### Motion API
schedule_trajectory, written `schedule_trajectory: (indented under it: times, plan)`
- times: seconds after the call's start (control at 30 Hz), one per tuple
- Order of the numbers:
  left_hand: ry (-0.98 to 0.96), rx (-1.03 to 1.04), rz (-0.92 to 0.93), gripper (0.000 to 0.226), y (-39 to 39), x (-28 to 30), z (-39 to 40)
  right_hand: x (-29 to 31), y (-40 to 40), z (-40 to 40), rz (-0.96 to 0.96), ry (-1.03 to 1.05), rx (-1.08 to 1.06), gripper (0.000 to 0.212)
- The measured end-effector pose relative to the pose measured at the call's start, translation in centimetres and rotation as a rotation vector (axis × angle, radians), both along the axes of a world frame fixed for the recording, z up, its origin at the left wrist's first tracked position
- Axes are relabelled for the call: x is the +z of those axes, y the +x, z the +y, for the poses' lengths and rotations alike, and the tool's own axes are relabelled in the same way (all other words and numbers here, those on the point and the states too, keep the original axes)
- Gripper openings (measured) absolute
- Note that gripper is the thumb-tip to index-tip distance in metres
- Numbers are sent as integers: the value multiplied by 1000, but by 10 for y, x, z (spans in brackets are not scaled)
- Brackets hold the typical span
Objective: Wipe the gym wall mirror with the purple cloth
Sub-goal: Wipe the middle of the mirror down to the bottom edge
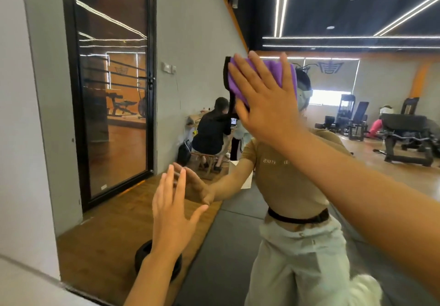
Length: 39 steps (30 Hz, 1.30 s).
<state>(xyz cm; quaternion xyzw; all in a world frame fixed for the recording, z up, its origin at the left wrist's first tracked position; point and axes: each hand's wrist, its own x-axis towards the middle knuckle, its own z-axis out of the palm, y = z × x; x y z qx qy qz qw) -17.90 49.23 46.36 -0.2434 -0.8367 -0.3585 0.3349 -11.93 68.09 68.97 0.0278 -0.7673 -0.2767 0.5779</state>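
Note:
The gym wall mirror [381, 186] fills nearly the whole view in front of me. The purple cloth [273, 70], edged in black on its left side, is pressed flat on the glass at about head height. My right hand [264, 98] lies spread over the cloth with the fingers pointing up and holds it against the mirror. My left hand [173, 208] is lower and to the left, fingers apart, its fingertips touching the glass where they meet their reflection. It holds nothing.
A grey wall edge [28, 139] borders the mirror on the left. The glass reflects me, a black-framed glass door [112, 86], a seated person [212, 129] at a desk, weight machines [404, 134] and a black weight plate [142, 255] on the wooden floor.

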Motion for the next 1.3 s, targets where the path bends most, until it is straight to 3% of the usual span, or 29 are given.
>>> schedule_trajectory:
  times: [0.17,0.3,0.47,0.57,0.7,0.87,0.97,1.07,1.13,1.3]
  plan:
    - [2,-63,8,95,-14,-8,-11,-33,-13,-15,65,-35,33,59]
    - [4,-94,21,80,-18,-12,-23,-101,-24,-30,-117,169,-43,64]
    - [-31,-115,-33,80,-19,-11,-32,-198,-23,-27,-381,397,-76,68]
    - [-92,-80,-37,78,-22,-9,-35,-221,-18,-14,-498,516,-74,64]
    - [-75,-89,-49,77,-18,-8,-35,-163,-18,-13,-396,510,-10,61]
    - [-44,-69,1,76,-17,-10,-29,-33,-25,-23,-32,101,29,57]
    - [-37,-81,10,76,-21,-12,-28,-21,-32,-32,98,-59,65,57]
    - [51,-68,-1,79,-23,-15,-30,-57,-42,-48,52,-62,65,60]
    - [108,-28,-37,84,-25,-19,-34,-97,-50,-58,-76,64,57,63]
    - [-29,-32,-59,88,-35,-26,-49,-220,-50,-53,-444,371,28,73]
